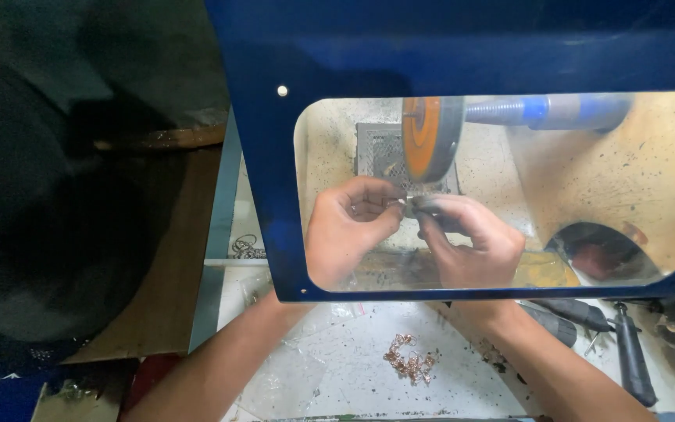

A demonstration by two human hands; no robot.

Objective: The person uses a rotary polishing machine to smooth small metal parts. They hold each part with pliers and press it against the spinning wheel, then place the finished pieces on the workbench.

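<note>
1. Your left hand (347, 228) and right hand (469, 244) met at the middle of the frame, behind the clear window of the blue guard (275, 195), both curled tight around a small metal piece (405, 205) pinched between the fingertips.
2. That piece sat just under the orange polishing wheel (429, 138); whether it touched the wheel could not be told through the window.
3. To do this well, you wanted the piece braced by both thumbs and offered to the lower edge of the wheel, with fingertips kept behind the metal and not beside the rim.
4. A light, even press looked wiser than force, since so small a piece could be snatched from a loose pinch.
5. The spindle (548, 111) ran off to the upper right, close above your right knuckles, so room upward was scant.
6. Open room lay below and toward you, where your forearms passed under the guard's bottom edge.
7. On the white bench at lower centre lay a heap of copper-coloured links (409, 364), and at lower right dark-handled tools (633, 361), well apart from your hands.
</note>
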